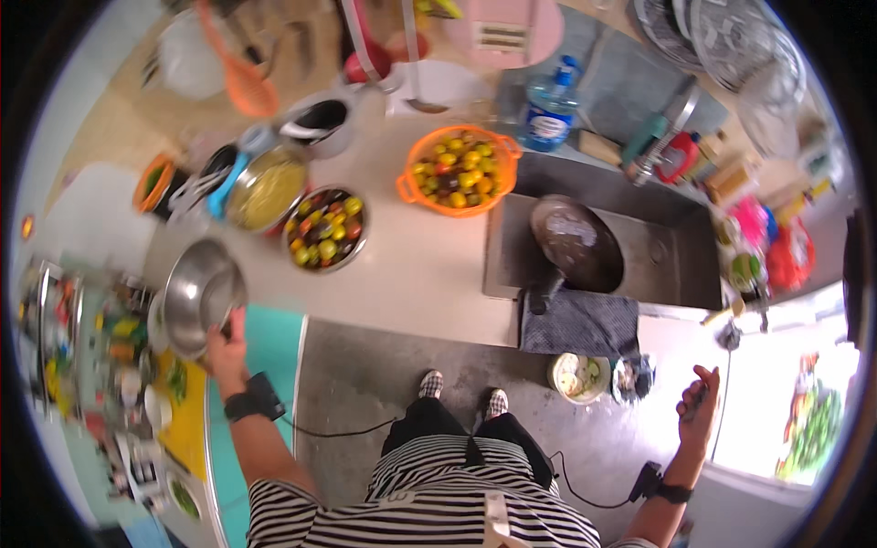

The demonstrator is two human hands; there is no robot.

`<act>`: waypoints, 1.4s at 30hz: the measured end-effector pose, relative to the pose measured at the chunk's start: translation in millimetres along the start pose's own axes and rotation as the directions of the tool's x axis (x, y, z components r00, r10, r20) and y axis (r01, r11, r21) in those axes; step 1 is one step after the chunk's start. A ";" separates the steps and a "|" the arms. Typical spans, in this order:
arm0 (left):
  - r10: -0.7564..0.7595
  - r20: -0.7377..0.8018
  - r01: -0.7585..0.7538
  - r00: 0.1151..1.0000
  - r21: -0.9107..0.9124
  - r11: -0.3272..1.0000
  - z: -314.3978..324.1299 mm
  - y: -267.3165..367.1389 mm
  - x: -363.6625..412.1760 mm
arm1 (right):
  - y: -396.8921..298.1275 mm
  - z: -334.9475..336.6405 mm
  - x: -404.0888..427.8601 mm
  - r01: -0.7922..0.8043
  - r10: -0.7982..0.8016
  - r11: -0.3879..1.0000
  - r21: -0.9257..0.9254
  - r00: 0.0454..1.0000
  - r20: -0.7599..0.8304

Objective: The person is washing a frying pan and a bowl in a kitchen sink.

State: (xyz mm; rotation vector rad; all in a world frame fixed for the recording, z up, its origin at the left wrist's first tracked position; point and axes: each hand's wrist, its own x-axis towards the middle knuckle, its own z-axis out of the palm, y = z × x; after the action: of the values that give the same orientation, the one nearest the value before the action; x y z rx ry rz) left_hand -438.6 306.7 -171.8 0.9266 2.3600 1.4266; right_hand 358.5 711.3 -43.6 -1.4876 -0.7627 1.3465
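My left hand [227,349] grips the rim of a stainless steel bowl [195,291], tilted at the left end of the counter. The bowl's inside looks bare. My right hand [699,411] hangs in the air at the far right, fingers curled around a small dark grey object [695,401], too small to name. On the counter, a metal bowl of mixed cherry tomatoes [326,229] stands beside a bowl of pale yellow food [268,188]. An orange colander [405,188] holds more tomatoes near the sink.
A dark frying pan [596,253] rests in the steel sink [658,281]. A grey towel [579,322] drapes over its front edge. Below stand a scrap bucket [558,380] and a bin [632,378]. A blue pump bottle [548,113] stands behind. Cables run from both wrists.
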 end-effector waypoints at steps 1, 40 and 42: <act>-0.130 -0.053 0.094 0.990 -0.436 0.895 -33.5 -26.6 9.2 | 3.5 14.8 -8.1 -0.018 0.019 1.000 0.010 0.999 -0.044; -0.448 0.688 0.402 0.572 0.241 0.883 437.8 377.9 -47.2 | 54.0 -101.9 246.3 0.115 -0.469 0.674 -0.730 0.830 -0.303; -0.433 0.673 0.331 0.600 0.283 0.900 456.4 379.8 -39.5 | 44.9 -91.4 238.1 0.147 -0.385 0.598 -0.788 0.915 -0.121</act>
State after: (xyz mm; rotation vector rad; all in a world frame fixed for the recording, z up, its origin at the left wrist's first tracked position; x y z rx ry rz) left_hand -31.4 730.4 -78.3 0.7448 1.8652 0.5639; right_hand 487.5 889.7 -179.8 -2.0521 -1.4213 0.5246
